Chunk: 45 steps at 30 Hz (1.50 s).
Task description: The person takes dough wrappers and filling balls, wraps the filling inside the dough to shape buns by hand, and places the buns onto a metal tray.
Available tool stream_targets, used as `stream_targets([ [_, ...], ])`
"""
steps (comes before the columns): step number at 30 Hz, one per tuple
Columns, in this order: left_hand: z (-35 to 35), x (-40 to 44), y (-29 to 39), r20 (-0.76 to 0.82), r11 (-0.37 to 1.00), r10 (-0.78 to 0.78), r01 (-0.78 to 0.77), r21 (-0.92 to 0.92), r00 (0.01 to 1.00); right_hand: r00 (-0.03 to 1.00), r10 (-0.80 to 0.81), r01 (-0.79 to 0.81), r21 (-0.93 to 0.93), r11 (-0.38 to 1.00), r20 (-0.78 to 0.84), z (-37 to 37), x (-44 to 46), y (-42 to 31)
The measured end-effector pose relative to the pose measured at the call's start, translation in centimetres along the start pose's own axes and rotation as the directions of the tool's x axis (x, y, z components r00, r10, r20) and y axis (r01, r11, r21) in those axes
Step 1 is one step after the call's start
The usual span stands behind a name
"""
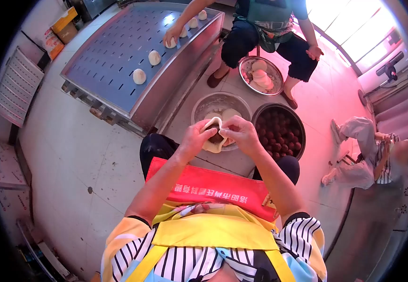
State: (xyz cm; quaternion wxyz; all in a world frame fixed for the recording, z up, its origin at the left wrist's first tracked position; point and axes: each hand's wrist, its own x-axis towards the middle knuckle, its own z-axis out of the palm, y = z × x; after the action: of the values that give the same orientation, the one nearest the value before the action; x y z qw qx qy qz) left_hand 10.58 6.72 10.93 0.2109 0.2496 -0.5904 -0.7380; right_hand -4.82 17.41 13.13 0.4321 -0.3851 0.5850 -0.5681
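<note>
Between my two hands is a round dough wrapper (212, 147), folded up around a dark ball of filling (217, 137). My left hand (195, 139) grips the wrapper's left side, its thumb lying against the filling. On the other side, my right hand (241, 134) pinches the upper right edge of the dough. Just beyond them stands a metal bowl (198, 105) with flat dough rounds (231, 113), partly covered by my hands. To its right, a dark-rimmed pot (303, 126) holds many dark filling balls (278, 128).
A perforated metal tray table (105, 61) at upper left carries a row of white buns (139, 76). Opposite me sits a co-worker (270, 19), one hand on a bun, with another bowl of dough (244, 82) between the legs. Another person (361, 155) sits at right.
</note>
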Motion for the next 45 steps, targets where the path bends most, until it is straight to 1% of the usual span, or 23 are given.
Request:
stream_targets([
  [2,-0.2,-0.1,0.0,0.041,1.000,0.002,-0.002,0.005,0.999,0.995,-0.098,0.099,-0.070,0.993,0.018,0.1,0.0,0.0],
  [5,-0.7,0.3,0.1,0.133,0.999,-0.005,-0.002,0.054,0.991,0.995,-0.103,0.103,0.013,0.995,0.004,0.2,0.1,-0.3],
  [7,-1.3,1.0,-0.4,0.223,0.994,-0.042,0.017,0.111,0.974,0.997,-0.073,0.072,-0.073,0.995,0.000,-0.1,0.4,0.9],
  [10,-0.7,0.4,-1.0,-0.057,0.995,-0.097,0.096,-0.011,0.994,0.995,-0.018,0.013,-0.053,0.999,-0.101,0.1,0.3,1.5],
  [12,0.7,-0.1,-2.3,-0.055,0.935,-0.048,0.025,-0.355,0.997,0.978,-0.004,0.011,0.030,0.999,-0.209,1.1,0.5,1.1],
  [13,1.1,-0.2,-3.0,-0.059,0.857,-0.029,-0.006,-0.515,0.998,0.982,0.008,-0.002,0.030,1.000,-0.191,1.2,0.5,1.3],
  [14,0.9,-0.3,-3.5,-0.028,0.860,-0.033,0.014,-0.510,0.999,0.986,0.026,-0.021,0.031,0.999,-0.167,1.2,0.4,1.6],
  [15,0.7,-0.3,-3.6,-0.019,0.879,-0.034,0.021,-0.477,0.999,0.989,0.039,-0.035,0.029,0.999,-0.140,1.3,0.4,1.8],
  [16,0.5,-0.3,-3.7,-0.006,0.897,-0.033,0.027,-0.441,0.999,0.997,-0.030,0.017,-0.165,0.986,-0.072,0.9,0.4,1.6],
  [20,-0.5,-0.3,-3.0,0.101,0.940,-0.110,0.136,-0.311,0.989,0.998,-0.066,0.065,-0.113,0.991,-0.010,0.9,0.2,1.7],
  [22,-1.1,-0.3,-1.6,0.238,0.937,-0.170,0.231,-0.261,0.956,0.993,-0.118,0.117,-0.054,0.992,-0.016,1.1,-0.1,1.7],
  [23,-1.3,-0.1,-1.2,0.306,0.933,-0.198,0.274,-0.232,0.931,0.992,-0.128,0.126,-0.105,0.986,-0.006,1.0,-0.1,1.9],
  [26,-1.7,0.3,-1.6,0.299,0.933,-0.294,0.340,-0.114,0.908,0.993,-0.108,0.100,-0.180,0.979,-0.036,0.9,-0.4,2.7],
  [29,-0.2,-0.2,-1.7,-0.061,0.972,-0.225,0.219,-0.089,0.972,0.991,-0.029,0.011,-0.132,0.991,-0.131,1.4,-0.3,2.9],
  [31,-0.4,-0.1,-2.1,-0.010,0.979,-0.197,0.197,0.045,0.980,0.993,0.019,-0.035,-0.139,0.990,-0.119,1.6,-0.2,2.6],
  [34,-0.9,-0.1,-2.3,0.103,0.978,-0.161,0.145,0.152,0.981,0.995,-0.099,0.093,-0.283,0.955,-0.008,1.4,-0.4,3.4],
  [38,-2.1,0.9,-4.2,0.269,0.983,-0.145,0.109,0.146,0.952,0.977,-0.210,0.199,-0.237,0.951,-0.022,1.7,-0.9,3.4],
  [40,-2.9,2.0,-4.9,0.297,0.969,-0.133,0.060,0.242,0.946,0.957,-0.289,0.278,-0.250,0.928,-0.009,1.7,-0.8,4.1],
  [41,-3.1,2.5,-5.4,0.311,0.958,-0.122,0.029,0.287,0.943,0.965,-0.246,0.219,-0.238,0.946,-0.090,1.4,-0.7,4.4],
  [42,-1.7,1.7,-2.8,0.163,0.973,-0.231,0.232,0.011,0.959,0.965,-0.199,0.160,-0.219,0.962,-0.169,1.3,-0.6,4.2],
  [43,-0.9,1.1,-2.3,0.095,0.954,-0.247,0.260,-0.150,0.964,0.958,-0.152,0.105,-0.195,0.975,-0.245,1.4,-0.5,3.7],
  [44,-0.1,0.6,-2.0,0.030,0.913,-0.273,0.268,-0.306,0.962,0.944,-0.014,0.041,0.074,0.996,-0.329,1.7,-0.3,3.1],
  [45,0.5,0.2,-2.0,-0.030,0.852,-0.307,0.260,-0.455,0.951,0.933,-0.014,0.037,0.057,0.998,-0.359,1.9,-0.1,3.3],
])
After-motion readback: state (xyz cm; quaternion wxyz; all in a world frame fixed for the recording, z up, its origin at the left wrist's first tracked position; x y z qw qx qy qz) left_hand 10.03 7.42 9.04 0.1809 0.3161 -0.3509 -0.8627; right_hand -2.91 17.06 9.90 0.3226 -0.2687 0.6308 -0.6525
